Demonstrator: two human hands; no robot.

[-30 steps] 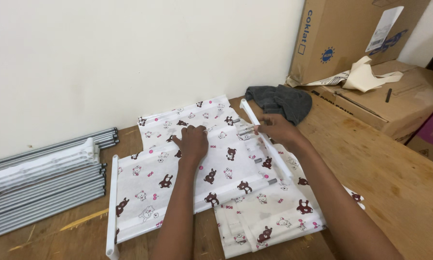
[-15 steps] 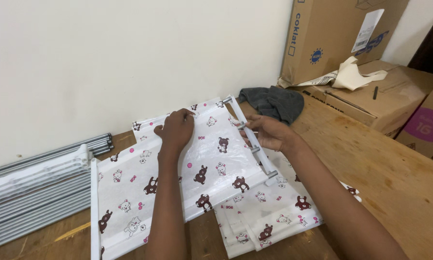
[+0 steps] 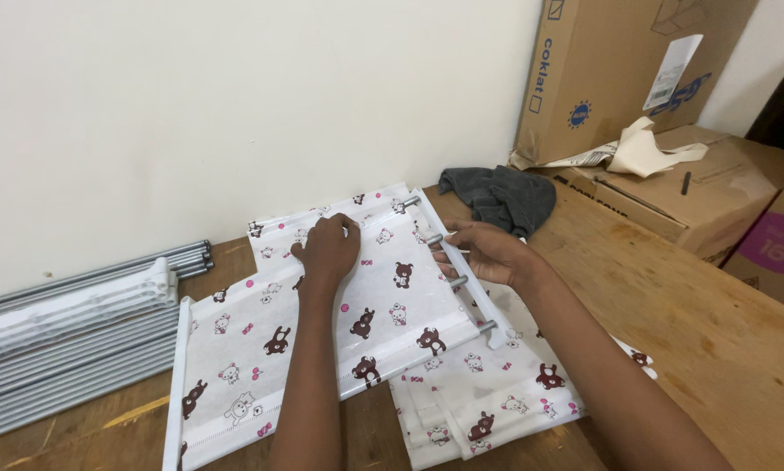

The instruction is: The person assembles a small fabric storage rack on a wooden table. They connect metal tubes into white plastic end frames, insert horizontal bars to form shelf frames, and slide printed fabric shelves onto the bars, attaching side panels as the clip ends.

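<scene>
A: The printed fabric panel (image 3: 322, 349) lies flat near the desk's (image 3: 715, 349) back edge, its thin, bear-patterned cloth stretched between white plastic rails.

B: Why the flat palm?

A: The left hand (image 3: 327, 249) presses down, fingers spread, grasping nothing, pinning the limp cloth. The right hand's (image 3: 488, 253) grip closes on the right-side white rail (image 3: 462, 266), where grey metal rods poke through, steadying it.

B: Nearby?

A: A bundle of grey tubes (image 3: 69, 349) at the left edge.
</scene>
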